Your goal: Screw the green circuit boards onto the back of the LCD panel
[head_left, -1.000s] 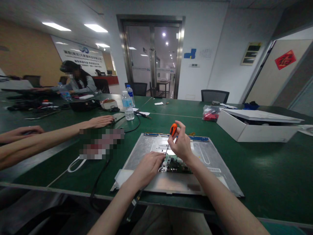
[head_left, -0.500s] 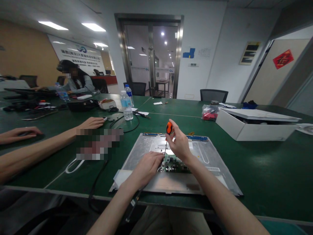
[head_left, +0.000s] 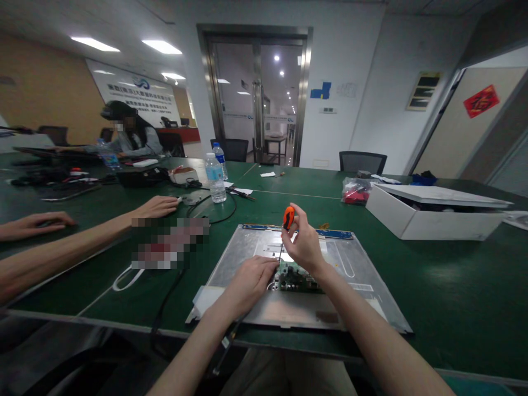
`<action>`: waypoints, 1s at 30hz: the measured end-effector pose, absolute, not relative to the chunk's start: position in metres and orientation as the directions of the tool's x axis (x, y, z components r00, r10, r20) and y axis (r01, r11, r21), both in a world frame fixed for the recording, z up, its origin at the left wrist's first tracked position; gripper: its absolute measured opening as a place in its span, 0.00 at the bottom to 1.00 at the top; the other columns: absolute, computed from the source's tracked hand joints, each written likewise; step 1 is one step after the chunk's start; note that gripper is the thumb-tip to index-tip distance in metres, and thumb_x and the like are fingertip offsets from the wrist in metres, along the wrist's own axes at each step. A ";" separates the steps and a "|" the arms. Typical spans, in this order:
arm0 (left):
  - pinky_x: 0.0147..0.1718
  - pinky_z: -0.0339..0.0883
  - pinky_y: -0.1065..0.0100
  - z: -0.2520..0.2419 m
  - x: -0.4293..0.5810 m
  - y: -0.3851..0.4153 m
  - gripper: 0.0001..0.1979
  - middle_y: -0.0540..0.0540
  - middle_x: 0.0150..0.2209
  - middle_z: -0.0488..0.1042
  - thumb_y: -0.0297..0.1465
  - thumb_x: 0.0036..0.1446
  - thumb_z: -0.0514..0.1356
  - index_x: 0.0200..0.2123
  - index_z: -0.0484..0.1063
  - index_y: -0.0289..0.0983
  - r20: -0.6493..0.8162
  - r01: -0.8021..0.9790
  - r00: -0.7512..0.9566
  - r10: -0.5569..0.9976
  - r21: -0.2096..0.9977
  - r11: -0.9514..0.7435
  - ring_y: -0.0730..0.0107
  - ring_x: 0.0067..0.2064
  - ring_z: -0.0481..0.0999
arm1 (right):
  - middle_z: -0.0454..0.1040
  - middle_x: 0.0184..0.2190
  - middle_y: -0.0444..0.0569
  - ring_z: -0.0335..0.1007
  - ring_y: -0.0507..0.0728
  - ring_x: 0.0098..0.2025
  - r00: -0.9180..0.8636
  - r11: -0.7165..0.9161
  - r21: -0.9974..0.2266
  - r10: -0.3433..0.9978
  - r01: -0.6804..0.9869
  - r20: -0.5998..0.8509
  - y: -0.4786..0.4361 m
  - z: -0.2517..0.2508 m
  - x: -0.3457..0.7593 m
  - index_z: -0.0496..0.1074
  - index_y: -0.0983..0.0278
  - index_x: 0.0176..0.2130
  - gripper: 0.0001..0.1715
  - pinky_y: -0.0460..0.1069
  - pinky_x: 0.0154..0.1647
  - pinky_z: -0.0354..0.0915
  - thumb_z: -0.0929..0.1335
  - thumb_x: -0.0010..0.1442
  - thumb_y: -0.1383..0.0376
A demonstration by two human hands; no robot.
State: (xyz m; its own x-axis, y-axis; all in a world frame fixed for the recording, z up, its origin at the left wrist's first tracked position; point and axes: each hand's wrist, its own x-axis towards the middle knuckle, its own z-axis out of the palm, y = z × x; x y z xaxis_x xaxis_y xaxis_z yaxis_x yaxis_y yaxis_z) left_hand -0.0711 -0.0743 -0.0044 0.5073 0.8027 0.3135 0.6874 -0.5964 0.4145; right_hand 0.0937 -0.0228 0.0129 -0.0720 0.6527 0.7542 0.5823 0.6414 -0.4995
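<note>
A grey metal panel (head_left: 363,275), the back of a flat screen, lies on the green table (head_left: 454,286) before me. A small green circuit board (head_left: 295,279) sits on its near middle. My right hand (head_left: 305,245) is closed around an orange-handled screwdriver (head_left: 288,218), held upright with its thin shaft pointing down at the board's left end. My left hand (head_left: 251,283) rests curled on the panel beside the board, its fingertips at the screwdriver's tip; what they pinch, if anything, is hidden.
Another person's two forearms and hands (head_left: 157,208) stretch across the table at left. Water bottles (head_left: 215,177), black cables (head_left: 218,212), a white open box (head_left: 429,212) and a red bag (head_left: 355,190) lie beyond. A seated person (head_left: 132,135) works at far left.
My right hand has turned the screwdriver slightly, the handle shifting a little. The neighbour's nearer hand drew back a little from the cable. My left hand has stayed put.
</note>
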 end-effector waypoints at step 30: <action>0.48 0.64 0.62 -0.004 -0.071 -0.075 0.24 0.44 0.43 0.78 0.35 0.67 0.40 0.39 0.76 0.37 0.327 0.682 0.509 0.796 0.411 -0.605 0.62 0.44 0.75 | 0.69 0.23 0.39 0.64 0.51 0.20 -0.082 0.617 -0.509 0.680 0.601 0.728 -0.023 0.010 0.094 0.50 0.64 0.62 0.37 0.44 0.25 0.58 0.64 0.57 0.62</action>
State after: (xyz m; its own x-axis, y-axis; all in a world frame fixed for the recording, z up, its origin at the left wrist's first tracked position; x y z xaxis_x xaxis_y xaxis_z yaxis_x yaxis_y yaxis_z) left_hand -0.0707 -0.0748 -0.0042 0.5093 0.7961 0.3267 0.6822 -0.6050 0.4107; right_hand 0.0937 -0.0225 0.0100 -0.0819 0.6804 0.7282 0.6007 0.6167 -0.5087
